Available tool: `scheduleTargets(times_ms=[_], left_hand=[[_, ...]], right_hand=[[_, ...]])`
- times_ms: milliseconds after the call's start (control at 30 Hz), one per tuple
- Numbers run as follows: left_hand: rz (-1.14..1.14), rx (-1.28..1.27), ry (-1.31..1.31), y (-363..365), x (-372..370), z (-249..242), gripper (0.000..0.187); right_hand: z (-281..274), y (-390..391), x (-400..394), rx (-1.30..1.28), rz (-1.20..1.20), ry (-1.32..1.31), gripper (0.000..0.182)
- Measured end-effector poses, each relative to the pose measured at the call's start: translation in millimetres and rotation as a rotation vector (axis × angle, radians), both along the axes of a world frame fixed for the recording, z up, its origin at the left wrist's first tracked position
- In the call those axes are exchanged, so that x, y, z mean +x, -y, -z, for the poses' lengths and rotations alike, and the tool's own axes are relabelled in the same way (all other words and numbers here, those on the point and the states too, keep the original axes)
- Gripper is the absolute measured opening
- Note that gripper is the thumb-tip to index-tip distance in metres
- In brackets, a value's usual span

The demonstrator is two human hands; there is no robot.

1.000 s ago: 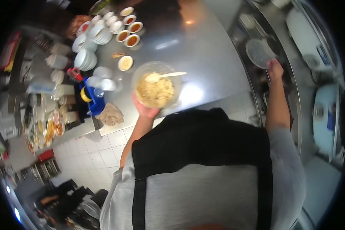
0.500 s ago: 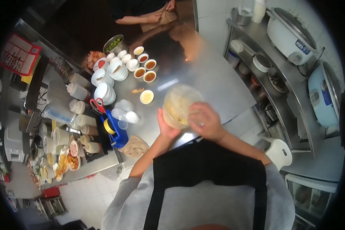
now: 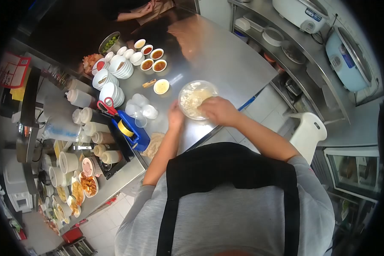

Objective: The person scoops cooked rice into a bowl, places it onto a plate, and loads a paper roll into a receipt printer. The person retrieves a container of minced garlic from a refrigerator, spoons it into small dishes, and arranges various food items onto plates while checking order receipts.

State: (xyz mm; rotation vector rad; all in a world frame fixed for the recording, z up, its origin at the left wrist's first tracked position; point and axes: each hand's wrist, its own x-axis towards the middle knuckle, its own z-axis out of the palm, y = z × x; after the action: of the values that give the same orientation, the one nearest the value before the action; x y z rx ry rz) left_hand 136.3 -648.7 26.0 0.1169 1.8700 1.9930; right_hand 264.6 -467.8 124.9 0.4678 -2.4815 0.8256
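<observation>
A round clear plastic tub (image 3: 191, 94) with pale, cream-coloured crumbly food inside is over the steel table's front edge. My left hand (image 3: 175, 116) grips the tub by its left side, the fingers partly hidden behind it. My right hand (image 3: 221, 112) comes over the near right rim with its fingers curled down and closed at the food. What those fingertips hold, if anything, is hidden. Beyond the tub stands a small white cup (image 3: 161, 86) of pale yellow stuff, beside some brown sticks (image 3: 149, 83).
Sauce cups (image 3: 159, 65), stacked white bowls (image 3: 111, 93) and clear plastic cups (image 3: 140, 107) stand on the steel table (image 3: 226, 55). Red scissors (image 3: 108, 106) and a blue tape dispenser (image 3: 134, 134) are at left. A white stool (image 3: 309, 134) stands at right. Another person's hand (image 3: 147, 7) shows across the table.
The tub has levelled, and the food inside shows from above. My right hand has shifted to its near right rim, fingers lowered. The camera view has shifted too.
</observation>
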Motion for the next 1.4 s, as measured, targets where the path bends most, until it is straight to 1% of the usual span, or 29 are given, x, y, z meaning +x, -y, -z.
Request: scheduleTargets(times_ms=[33, 100, 167, 200, 267, 300, 367, 400, 467, 500, 533, 600, 633, 667, 700, 733, 767, 800, 833, 867, 900, 933, 967, 1033, 1133, 1167, 1200, 1333, 1400], left_hand=[[-0.059, -0.146, -0.155, 3, -3, -11, 0.038], [-0.026, -0.238, -0.583, -1, 6, -70, 0.050], [0.344, -0.473, -0.903, -13, 9, -109, 0.082], [0.440, -0.640, -0.950, -20, 18, -124, 0.090], [0.627, -0.968, -1.049, -40, 32, -142, 0.106], [0.646, -1.009, -1.069, -44, 30, -134, 0.110], [0.692, -1.093, -1.090, -48, 34, -112, 0.117], [0.705, -1.077, -1.087, -49, 37, -108, 0.114], [0.714, -1.048, -1.098, -46, 34, -122, 0.109], [0.583, -0.756, -1.047, -37, 23, -111, 0.100], [0.458, -0.464, -0.981, -29, 13, -91, 0.091], [0.044, -0.546, -0.713, -18, 29, -48, 0.065], [0.044, -0.307, -0.509, -14, 46, -39, 0.056], [0.046, -0.070, -0.299, -13, 65, -35, 0.049], [0.091, 0.047, -0.160, -16, 95, -45, 0.046], [0.136, 0.157, -0.015, -23, 128, -55, 0.043], [0.230, 0.188, 0.050, -30, 155, -53, 0.042], [0.327, 0.217, 0.116, -39, 182, -50, 0.041], [0.429, 0.242, 0.183, -50, 205, -49, 0.040], [0.579, 0.195, 0.190, -63, 230, -58, 0.038], [0.738, 0.146, 0.201, -77, 258, -64, 0.037], [0.885, 0.119, 0.243, -92, 279, -46, 0.036], [1.000, 0.091, 0.412, -107, 311, -50, 0.035], [1.127, 0.130, 0.559, -141, 382, -59, 0.035], [1.279, 0.042, 0.568, -196, 467, -32, 0.036], [1.355, 0.027, 0.538, -209, 497, -44, 0.036], [1.423, 0.021, 0.535, -225, 529, -42, 0.039], [1.678, -0.084, 0.502, -291, 650, -52, 0.051], [1.841, -0.222, 0.127, -341, 712, -66, 0.056]], right_hand=[[0, -5, -4, -0.044, 0.072, -0.012, 0.020], [-1, -18, -16, -0.132, 0.213, -0.034, 0.022], [16, -31, -42, -0.241, 0.439, 0.096, 0.028], [29, -32, -53, -0.296, 0.554, 0.161, 0.031], [55, -32, -70, -0.387, 0.577, 0.362, 0.036], [66, -34, -78, -0.433, 0.586, 0.459, 0.039], [52, -19, -61, -0.393, 0.655, 0.489, 0.041], [47, -10, -51, -0.371, 0.688, 0.512, 0.041], [63, -7, -54, -0.446, 0.721, 0.440, 0.037], [71, -10, -55, -0.483, 0.747, 0.388, 0.035], [78, -13, -52, -0.509, 0.709, 0.427, 0.033], [92, -9, -32, -0.573, 0.637, 0.496, 0.029], [98, 2, -5, -0.615, 0.534, 0.191, 0.028], [93, 6, 16, -0.836, 0.548, 0.397, 0.032], [45, 17, 67, -0.843, 0.652, 0.380, 0.037], [56, 14, 97, -1.199, 0.460, 0.438, 0.044], [72, 8, 130, -1.319, 0.389, 0.498, 0.050], [71, 1, 172, -1.486, 0.388, 0.595, 0.057], [60, -10, 219, -1.547, 0.407, 0.668, 0.058], [49, -19, 266, -1.615, 0.433, 0.736, 0.059], [46, -23, 308, -1.644, 0.439, 0.712, 0.058], [44, -24, 353, -1.682, 0.455, 0.682, 0.058], [44, -22, 398, -1.722, 0.479, 0.638, 0.058], [50, -23, 479, -1.817, 0.563, 0.539, 0.058], [57, -26, 590, -1.973, 0.558, 0.288, 0.062], [63, -29, 620, -1.992, 0.553, 0.235, 0.063], [66, -29, 653, -2.009, 0.543, 0.193, 0.063], [65, -27, 753, -1.960, 0.730, -0.186, 0.064], [69, -27, 800, -1.945, 0.852, -0.377, 0.066]])
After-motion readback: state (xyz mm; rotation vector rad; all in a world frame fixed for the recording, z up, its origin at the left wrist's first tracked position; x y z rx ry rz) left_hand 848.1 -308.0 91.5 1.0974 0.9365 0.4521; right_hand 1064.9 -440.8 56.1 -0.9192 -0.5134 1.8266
